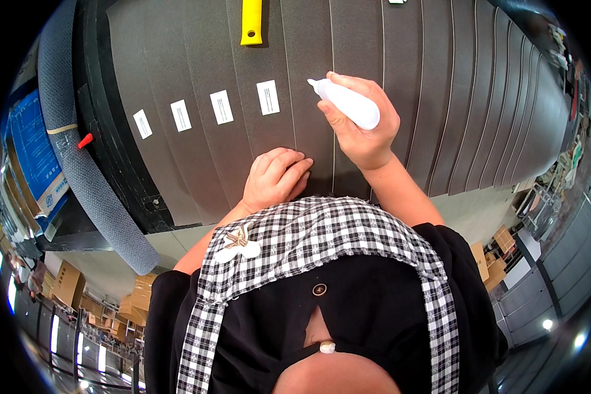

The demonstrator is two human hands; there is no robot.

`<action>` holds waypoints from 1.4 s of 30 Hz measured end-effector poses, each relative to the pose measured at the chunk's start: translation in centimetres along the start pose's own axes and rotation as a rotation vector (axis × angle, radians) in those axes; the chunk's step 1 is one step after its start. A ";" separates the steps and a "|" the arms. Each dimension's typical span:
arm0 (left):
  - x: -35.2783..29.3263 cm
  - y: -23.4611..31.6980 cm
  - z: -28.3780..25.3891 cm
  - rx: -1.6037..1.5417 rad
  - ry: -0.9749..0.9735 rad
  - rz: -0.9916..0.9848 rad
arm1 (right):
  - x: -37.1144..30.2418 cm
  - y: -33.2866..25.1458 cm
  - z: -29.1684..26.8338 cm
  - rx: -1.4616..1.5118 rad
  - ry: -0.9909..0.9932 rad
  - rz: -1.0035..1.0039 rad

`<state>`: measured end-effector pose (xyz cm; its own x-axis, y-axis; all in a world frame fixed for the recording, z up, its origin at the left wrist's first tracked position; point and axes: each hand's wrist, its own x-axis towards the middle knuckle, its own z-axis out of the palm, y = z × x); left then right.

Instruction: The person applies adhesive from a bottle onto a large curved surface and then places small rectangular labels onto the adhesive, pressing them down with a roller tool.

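My right hand (372, 128) is closed around a white squeeze bottle (354, 105), whose narrow nozzle points left just above a dark brown ribbed sheet (400, 72). Resting on the near part of that sheet, my left hand (277, 176) has its fingers curled under; whether anything is beneath them is hidden. Left of the bottle, a slanting row of several white printed labels lies on the brown panels, the closest being this label (268, 97). Farther off, a yellow handle (251, 23) with a hole in its end lies on the sheet, cut off by the top edge.
A grey fabric roll (79, 138) with a tan band runs along the table's left side, by a small red object (85, 140). Blue packaging (36, 144) is stacked beyond it. Cardboard boxes (69, 284) stand on the floor behind. A small green-and-white item (397, 2) shows at the top edge.
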<state>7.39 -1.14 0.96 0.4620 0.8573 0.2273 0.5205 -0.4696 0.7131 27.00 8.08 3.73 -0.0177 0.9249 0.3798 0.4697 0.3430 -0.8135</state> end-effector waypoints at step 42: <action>-0.2 -0.3 0.0 0.005 -0.012 0.003 | -2.2 -0.8 -1.5 0.005 -0.116 0.012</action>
<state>7.11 -1.19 0.64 0.4719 0.8532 0.2220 0.5226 -0.4735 0.7090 27.96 5.57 4.21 -0.1144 0.9415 0.3172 0.4659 0.3328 -0.8199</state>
